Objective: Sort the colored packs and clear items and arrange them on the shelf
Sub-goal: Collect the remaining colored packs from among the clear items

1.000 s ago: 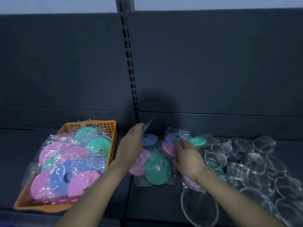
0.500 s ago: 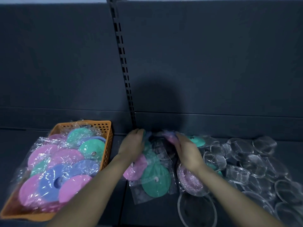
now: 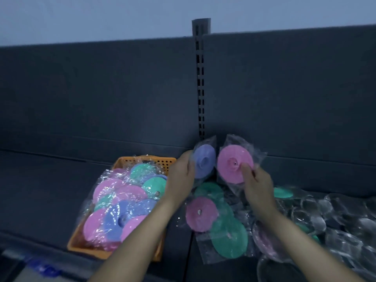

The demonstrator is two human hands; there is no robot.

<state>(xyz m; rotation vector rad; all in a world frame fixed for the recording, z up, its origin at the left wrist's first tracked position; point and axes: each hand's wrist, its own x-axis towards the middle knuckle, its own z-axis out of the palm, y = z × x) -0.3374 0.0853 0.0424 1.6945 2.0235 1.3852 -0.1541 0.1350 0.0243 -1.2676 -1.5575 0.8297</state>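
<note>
Blue pack (image 3: pixel 204 161) gripped in my left hand (image 3: pixel 183 176), pink pack (image 3: pixel 234 163) pinched in my right hand (image 3: pixel 256 184). Both are held above the loose packs (image 3: pixel 227 235) on the shelf (image 3: pixel 40 180), apparently to compare colours. Orange basket (image 3: pixel 142 159), left, holds mixed packs; clear items (image 3: pixel 345 218) are heaped at right.

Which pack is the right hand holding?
The pink pack, pinched by the right hand; the blue pack beside it is in the left hand.

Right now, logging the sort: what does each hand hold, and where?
Left hand: blue pack, left edge. Right hand: pink pack, lower right.
</note>
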